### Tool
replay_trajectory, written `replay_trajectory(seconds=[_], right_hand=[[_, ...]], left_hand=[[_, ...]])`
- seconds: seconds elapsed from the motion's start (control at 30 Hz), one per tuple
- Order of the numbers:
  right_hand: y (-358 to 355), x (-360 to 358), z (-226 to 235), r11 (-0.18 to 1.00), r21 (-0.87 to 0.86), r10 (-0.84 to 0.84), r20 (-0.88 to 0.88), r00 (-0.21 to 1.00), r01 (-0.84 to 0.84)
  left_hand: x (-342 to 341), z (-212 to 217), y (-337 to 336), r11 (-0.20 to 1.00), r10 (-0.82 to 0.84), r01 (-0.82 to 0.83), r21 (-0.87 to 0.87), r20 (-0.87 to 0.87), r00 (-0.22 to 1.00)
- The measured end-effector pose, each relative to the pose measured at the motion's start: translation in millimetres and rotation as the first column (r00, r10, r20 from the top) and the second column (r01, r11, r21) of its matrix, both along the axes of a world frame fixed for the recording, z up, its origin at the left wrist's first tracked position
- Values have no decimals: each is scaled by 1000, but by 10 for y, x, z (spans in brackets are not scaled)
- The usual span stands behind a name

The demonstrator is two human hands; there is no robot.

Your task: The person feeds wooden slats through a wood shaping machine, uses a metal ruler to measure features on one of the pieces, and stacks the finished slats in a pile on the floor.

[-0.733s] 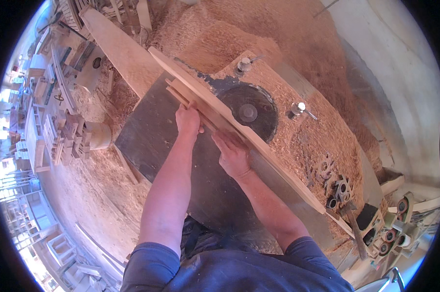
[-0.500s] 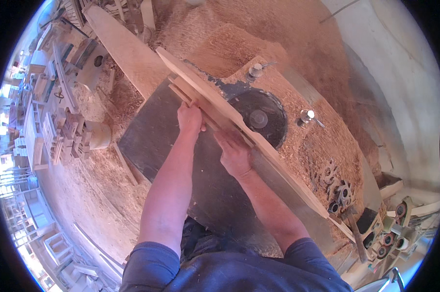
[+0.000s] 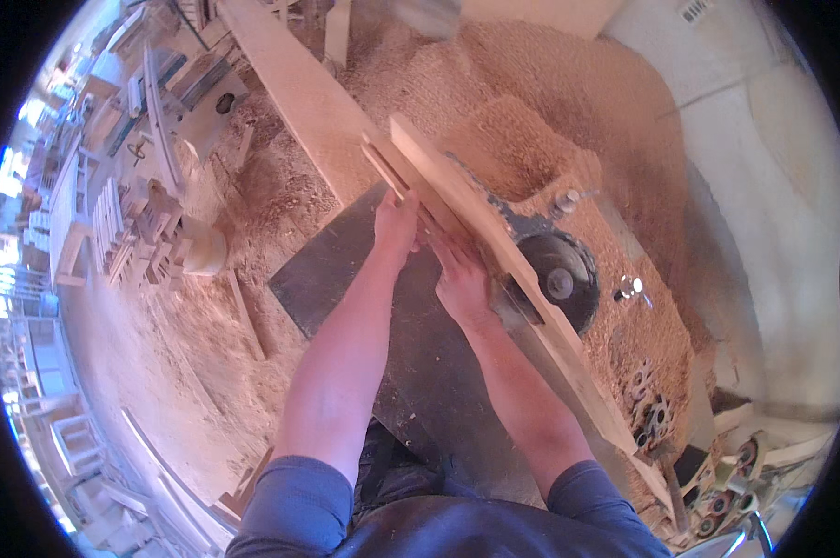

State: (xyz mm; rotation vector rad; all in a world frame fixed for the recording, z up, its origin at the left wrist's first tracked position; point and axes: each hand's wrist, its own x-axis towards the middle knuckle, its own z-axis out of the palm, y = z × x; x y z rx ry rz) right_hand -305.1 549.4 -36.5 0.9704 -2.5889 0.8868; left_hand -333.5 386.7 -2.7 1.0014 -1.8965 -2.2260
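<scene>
A narrow wooden strip (image 3: 385, 166) lies along the near side of a long wooden fence board (image 3: 485, 226) on a dark machine table (image 3: 420, 363). My left hand (image 3: 398, 225) is closed round the strip, its thumb toward the far end. Just behind it, my right hand (image 3: 462, 284) lies against the strip with fingers stretched forward, close to the left hand's fingers. Part of the strip is hidden under both hands. Behind the right hand, a dark opening (image 3: 520, 299) shows in the fence. Beyond the fence sits a round dark disc (image 3: 561, 281) with a hub.
Wood shavings (image 3: 522, 130) heap up behind the fence. A metal clamp knob (image 3: 628, 288) stands among chips, with several cutter heads (image 3: 655, 414) nearer right. A wide plank (image 3: 294, 88) extends from the table's far corner. Stacked wood pieces (image 3: 150, 223) stand at left.
Both hands and the strip have moved along the fence toward its far left end. My right hand is now closer to my left, and the fence opening shows behind it. The view has shifted.
</scene>
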Motion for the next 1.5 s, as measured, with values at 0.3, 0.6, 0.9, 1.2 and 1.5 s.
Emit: replay_trajectory(seconds=[0.3,0.6,0.9,1.2,1.5], right_hand=[[-463,383,193,988,24,-157,94,983,155],[-40,2330,239,995,-95,40,231,972,-19],[156,3275,773,706,-551,708,555,-436,445],[-1075,3296,748,913,-388,338,891,-303,-122],[-3114,3553,534,885,-196,310,924,222,-422]], left_hand=[[1697,248,-107,968,241,-233,-97,89,966],[3597,62,629,923,371,-384,27,202,906],[4593,352,216,573,452,-171,801,-135,882],[4783,103,-833,734,619,-552,395,-56,783],[4967,31,-2334,765,629,-563,312,-177,757]])
